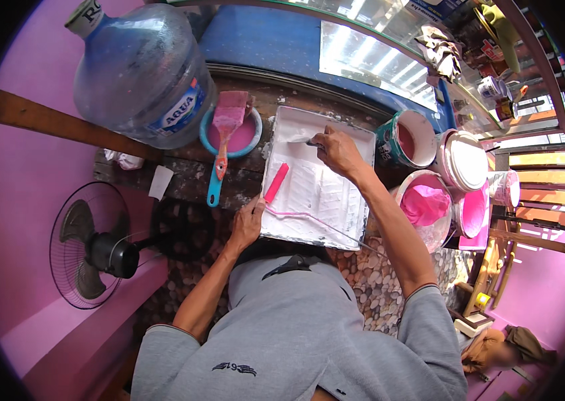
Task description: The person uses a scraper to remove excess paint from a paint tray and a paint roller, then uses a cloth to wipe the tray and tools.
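Observation:
A white paint tray (pixel 319 172) with a ribbed floor and smeared paint lies in front of me. My left hand (pixel 248 224) grips its left rim near the front corner. Close by, a small paint roller (pixel 276 182) with a bright pink sleeve rests in the tray, its thin pink wire frame (pixel 309 215) running over the front edge to the right. My right hand (pixel 339 152) is closed over the upper part of the tray around a small dark-handled tool (pixel 312 142). Its pale flat end touches or nearly touches the paint; its exact kind is unclear.
A paintbrush (pixel 228 130) lies across a blue bowl (pixel 256 137) of pink paint. A large water bottle (pixel 142 73) stands behind it, and a fan (pixel 95 250) at left. Several paint buckets (pixel 406 137) crowd the right. Glass shelving (pixel 389 33) bounds the back.

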Motion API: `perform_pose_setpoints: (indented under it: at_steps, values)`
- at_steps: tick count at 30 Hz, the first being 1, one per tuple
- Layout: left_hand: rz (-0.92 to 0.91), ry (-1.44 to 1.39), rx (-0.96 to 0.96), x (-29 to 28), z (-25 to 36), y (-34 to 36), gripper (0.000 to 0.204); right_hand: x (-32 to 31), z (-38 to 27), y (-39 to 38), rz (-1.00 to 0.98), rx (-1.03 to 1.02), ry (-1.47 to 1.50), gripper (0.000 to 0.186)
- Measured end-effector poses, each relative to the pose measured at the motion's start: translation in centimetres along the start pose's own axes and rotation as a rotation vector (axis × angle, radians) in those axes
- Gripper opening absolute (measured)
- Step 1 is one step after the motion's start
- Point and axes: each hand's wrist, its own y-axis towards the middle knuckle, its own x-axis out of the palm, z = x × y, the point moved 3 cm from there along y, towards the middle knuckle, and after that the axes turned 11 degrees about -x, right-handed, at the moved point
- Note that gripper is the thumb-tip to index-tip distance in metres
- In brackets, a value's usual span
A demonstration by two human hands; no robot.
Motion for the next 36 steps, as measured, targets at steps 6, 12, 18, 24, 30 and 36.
perform_pose_setpoints:
  at_steps: [6,12,18,24,30,36]
  values:
    - [-0.002,-0.022,0.026,0.1,-0.6,0.1,0.048,-3.2,0.9,-4.8,-0.08,0.061,0.023,0.025]
    - [-0.035,0.004,0.043,0.1,-0.7,0.4,0.049,-6.3,1.7,-10.0,0.009,0.265,-0.041,0.024]
    - [-0.032,-0.055,0.073,0.6,-0.1,0.4,0.042,-1.6,-0.7,-15.6,0.22,0.473,-0.13,0.025]
    - [-0.063,0.046,0.044,0.7,-1.5,0.8,0.05,0.4,-3.2,-16.9,0.427,0.489,-0.035,0.022]
    - [-0.061,0.088,0.092,0.9,-1.8,1.3,0.047,3.3,-2.2,-18.8,0.746,0.834,-0.004,0.024]
    - [-0.084,0.014,0.12,1.1,-0.4,1.4,0.043,4.6,-2.8,-19.7,0.826,0.941,0.173,0.026]
